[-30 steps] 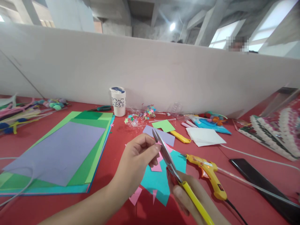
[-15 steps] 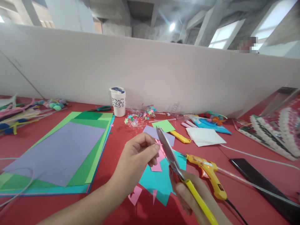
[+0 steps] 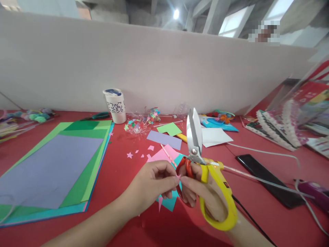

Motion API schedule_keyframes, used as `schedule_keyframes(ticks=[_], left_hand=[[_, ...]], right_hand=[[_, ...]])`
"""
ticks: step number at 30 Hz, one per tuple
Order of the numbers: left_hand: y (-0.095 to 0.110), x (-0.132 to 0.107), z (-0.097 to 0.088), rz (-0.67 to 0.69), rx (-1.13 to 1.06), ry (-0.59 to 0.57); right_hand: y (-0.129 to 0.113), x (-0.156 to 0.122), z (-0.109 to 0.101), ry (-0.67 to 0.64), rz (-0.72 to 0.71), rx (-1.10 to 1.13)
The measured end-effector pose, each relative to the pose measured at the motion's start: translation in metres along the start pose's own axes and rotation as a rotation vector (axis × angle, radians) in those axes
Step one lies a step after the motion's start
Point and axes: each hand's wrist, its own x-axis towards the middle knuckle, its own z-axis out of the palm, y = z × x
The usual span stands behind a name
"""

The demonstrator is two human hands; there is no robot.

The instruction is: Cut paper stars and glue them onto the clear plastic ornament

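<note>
Between the fingertips of my left hand (image 3: 151,180) is a small pink paper star (image 3: 178,177), pinched over the table. My right hand (image 3: 205,195) is hooked through the handles of a pair of scissors (image 3: 194,137), one red and one yellow, with the blades pointing up and nearly closed. The thumb and finger of that hand also meet at the star. Below the hands are turquoise paper (image 3: 169,203) and pink paper (image 3: 160,154), with a thin patterned stick on the pink. Behind my right hand, a yellow glue gun (image 3: 227,185) is partly hidden.
Left lies a stack of coloured paper (image 3: 51,168). A lidded white cup (image 3: 115,107) stands near the white partition (image 3: 154,65). Loose pink stars and scraps (image 3: 130,155) dot the red table. Rightward are a black phone-like slab (image 3: 267,178), cables and a white sheet (image 3: 216,136).
The scissors have swung from leaning left beside the star to upright, handles spread around my right hand. My right fingertips have come to the star. The view has shifted right and down.
</note>
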Motion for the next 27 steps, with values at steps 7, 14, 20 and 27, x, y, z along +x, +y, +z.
schedule_keyframes(ticks=[7, 14, 20, 27], left_hand=[[-0.0017, 0.0029, -0.0077, -0.045, -0.108, -0.104], [-0.0029, 0.0052, -0.0043, -0.043, -0.009, 0.022], [-0.0007, 0.0052, -0.0032, -0.040, 0.003, 0.047], [-0.0013, 0.0056, -0.0022, -0.049, 0.004, 0.069]], right_hand=[[0.0004, 0.0008, -0.0009, 0.009, 0.040, 0.097], [0.0023, 0.0001, -0.0009, 0.045, 0.030, -0.019], [-0.0010, 0.0035, -0.0044, 0.026, 0.008, -0.016], [-0.0002, 0.0051, -0.0020, 0.045, 0.128, -0.157]])
